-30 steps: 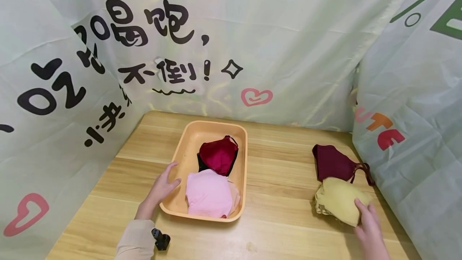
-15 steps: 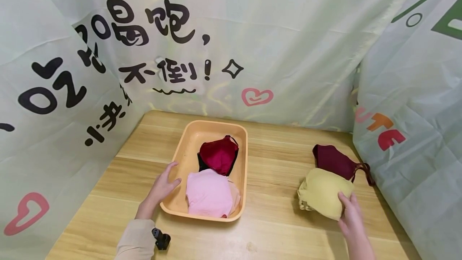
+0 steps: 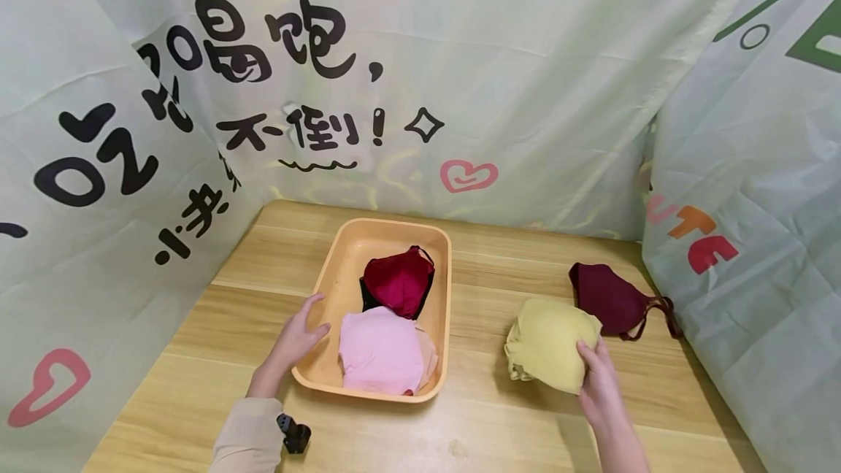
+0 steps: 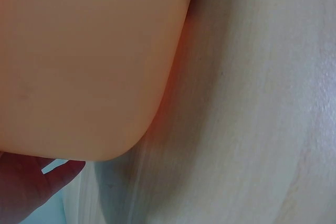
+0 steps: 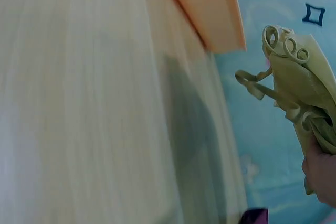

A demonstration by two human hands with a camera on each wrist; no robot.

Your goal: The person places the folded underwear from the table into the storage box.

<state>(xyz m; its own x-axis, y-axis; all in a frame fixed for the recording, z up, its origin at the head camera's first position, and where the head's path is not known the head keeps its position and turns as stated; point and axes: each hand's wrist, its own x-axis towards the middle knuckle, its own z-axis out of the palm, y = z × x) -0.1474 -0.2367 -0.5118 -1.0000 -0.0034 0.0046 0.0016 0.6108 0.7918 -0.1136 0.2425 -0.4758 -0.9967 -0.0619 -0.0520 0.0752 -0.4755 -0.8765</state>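
Note:
My right hand (image 3: 599,378) pinches a folded yellow bra (image 3: 552,341) at its right edge, thumb on top, just over the table. In the right wrist view the bra (image 5: 302,82) shows curled straps and folded layers above the hand (image 5: 321,174). At the left rim of the orange tray (image 3: 450,298) rests my left hand (image 3: 296,341), thumb and forefinger spread over the edge. Inside the tray lie a pink bra (image 3: 381,352) and a red bra (image 3: 397,279) with black under it; something peach-coloured peeks out beside the pink one. The left wrist view shows fingers at the tray's edge (image 4: 68,169).
A dark maroon bra (image 3: 607,298) with a strap lies at the table's right side, behind my right hand. A small black plug-like piece (image 3: 294,435) sits near my left sleeve (image 3: 248,433). Printed cloth walls (image 3: 525,93) enclose the wooden table (image 3: 486,414) at the back and sides.
My right hand has carried the yellow bra leftward, away from the maroon one, which now shows more fully. The left hand and the tray stay in place.

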